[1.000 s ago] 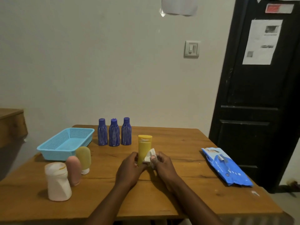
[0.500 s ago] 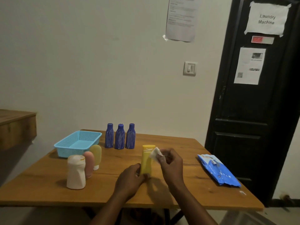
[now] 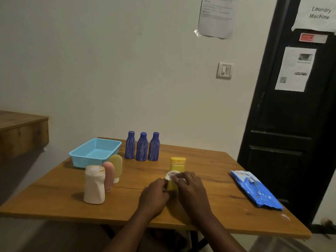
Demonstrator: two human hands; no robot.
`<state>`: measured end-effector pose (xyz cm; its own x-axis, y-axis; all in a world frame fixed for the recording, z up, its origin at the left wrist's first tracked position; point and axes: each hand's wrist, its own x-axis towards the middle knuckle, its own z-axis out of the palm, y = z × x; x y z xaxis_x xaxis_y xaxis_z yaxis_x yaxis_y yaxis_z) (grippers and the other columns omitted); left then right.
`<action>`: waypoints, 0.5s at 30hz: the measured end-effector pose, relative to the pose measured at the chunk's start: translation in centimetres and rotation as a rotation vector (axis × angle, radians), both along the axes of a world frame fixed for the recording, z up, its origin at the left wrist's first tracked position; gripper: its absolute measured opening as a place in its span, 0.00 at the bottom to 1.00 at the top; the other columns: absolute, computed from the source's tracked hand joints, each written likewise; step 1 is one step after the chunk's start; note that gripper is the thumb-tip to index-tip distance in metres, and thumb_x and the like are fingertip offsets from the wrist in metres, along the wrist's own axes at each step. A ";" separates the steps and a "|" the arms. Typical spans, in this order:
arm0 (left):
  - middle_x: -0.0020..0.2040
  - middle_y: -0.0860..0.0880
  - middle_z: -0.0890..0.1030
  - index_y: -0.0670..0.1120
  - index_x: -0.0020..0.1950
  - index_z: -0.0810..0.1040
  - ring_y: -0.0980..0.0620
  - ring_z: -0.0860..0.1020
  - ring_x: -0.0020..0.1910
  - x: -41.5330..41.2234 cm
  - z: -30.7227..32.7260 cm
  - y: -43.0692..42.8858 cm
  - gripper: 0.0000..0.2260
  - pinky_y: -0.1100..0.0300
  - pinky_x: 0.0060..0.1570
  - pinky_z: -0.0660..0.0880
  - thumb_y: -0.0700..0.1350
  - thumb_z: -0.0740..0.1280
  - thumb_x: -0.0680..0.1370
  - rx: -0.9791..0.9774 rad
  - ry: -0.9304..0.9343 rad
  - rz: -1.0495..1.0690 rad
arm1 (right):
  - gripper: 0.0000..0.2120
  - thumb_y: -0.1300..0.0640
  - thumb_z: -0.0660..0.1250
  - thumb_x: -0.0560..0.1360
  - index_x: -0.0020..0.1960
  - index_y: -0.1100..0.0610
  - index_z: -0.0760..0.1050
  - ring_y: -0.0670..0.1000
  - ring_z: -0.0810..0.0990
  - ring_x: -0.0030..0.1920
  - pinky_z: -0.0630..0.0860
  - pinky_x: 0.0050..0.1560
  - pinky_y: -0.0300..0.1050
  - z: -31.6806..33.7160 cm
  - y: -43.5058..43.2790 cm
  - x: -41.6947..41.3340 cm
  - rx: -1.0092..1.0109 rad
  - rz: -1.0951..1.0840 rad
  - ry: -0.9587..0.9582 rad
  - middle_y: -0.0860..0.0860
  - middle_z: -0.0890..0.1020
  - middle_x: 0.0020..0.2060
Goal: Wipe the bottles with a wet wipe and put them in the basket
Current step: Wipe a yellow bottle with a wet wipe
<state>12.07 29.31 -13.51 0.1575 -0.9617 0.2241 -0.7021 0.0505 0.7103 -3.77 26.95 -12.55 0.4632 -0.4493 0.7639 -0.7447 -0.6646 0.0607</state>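
Note:
A yellow bottle stands upright near the middle of the wooden table. My left hand grips its lower part. My right hand pinches a white wet wipe and presses it against the bottle's front, below the cap. Three blue bottles stand in a row at the back. A white bottle, a pink bottle and a pale yellow bottle stand at the left. The light blue basket sits at the back left with nothing in it.
A blue pack of wet wipes lies at the table's right side. A black door stands to the right, and a wooden ledge juts out at the far left.
My right hand has brought the wipe down from the bottle's cap to its front, lower on the body. My left hand keeps its grip on the bottle's base. The camera view has shifted.

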 end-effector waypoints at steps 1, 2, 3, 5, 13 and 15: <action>0.50 0.58 0.80 0.58 0.58 0.76 0.54 0.78 0.50 0.0 0.0 -0.1 0.08 0.49 0.53 0.79 0.49 0.65 0.79 0.004 -0.004 -0.004 | 0.26 0.58 0.82 0.65 0.61 0.52 0.81 0.49 0.78 0.51 0.77 0.45 0.41 -0.2 -0.1 -0.2 0.003 -0.007 -0.026 0.50 0.81 0.54; 0.51 0.58 0.80 0.58 0.58 0.76 0.53 0.79 0.50 -0.1 0.1 -0.1 0.08 0.48 0.55 0.78 0.50 0.66 0.79 0.006 -0.013 -0.013 | 0.24 0.59 0.81 0.66 0.61 0.53 0.82 0.49 0.79 0.51 0.77 0.45 0.41 -0.1 -0.3 -0.3 0.011 -0.012 -0.074 0.51 0.81 0.54; 0.51 0.58 0.81 0.58 0.58 0.76 0.53 0.79 0.51 -0.1 0.3 0.0 0.08 0.47 0.57 0.77 0.51 0.66 0.79 0.012 -0.026 -0.023 | 0.23 0.60 0.81 0.66 0.60 0.53 0.82 0.50 0.79 0.51 0.77 0.44 0.41 0.1 -0.6 -0.4 0.017 -0.016 -0.140 0.51 0.81 0.54; 0.52 0.58 0.81 0.60 0.59 0.76 0.53 0.79 0.52 -0.2 0.4 -0.2 0.11 0.47 0.58 0.76 0.57 0.68 0.78 0.022 -0.043 -0.034 | 0.22 0.64 0.80 0.68 0.61 0.54 0.82 0.52 0.79 0.52 0.79 0.42 0.43 1.1 -1.1 -0.4 0.015 -0.019 -0.282 0.53 0.81 0.54; 0.52 0.58 0.80 0.58 0.61 0.76 0.52 0.78 0.54 -0.4 0.5 0.2 0.10 0.47 0.61 0.76 0.49 0.65 0.81 0.037 -0.048 0.011 | 0.27 0.59 0.83 0.63 0.61 0.54 0.82 0.53 0.80 0.56 0.80 0.48 0.45 1.6 -0.6 0.6 -0.017 -0.032 -0.010 0.53 0.82 0.56; 0.54 0.56 0.79 0.56 0.64 0.75 0.51 0.78 0.56 -0.3 0.6 0.4 0.13 0.47 0.61 0.76 0.47 0.65 0.80 0.042 -0.046 -0.008 | 0.23 0.59 0.82 0.65 0.60 0.54 0.83 0.52 0.80 0.54 0.81 0.47 0.45 1.2 -0.7 -0.2 0.011 -0.015 -0.044 0.52 0.82 0.55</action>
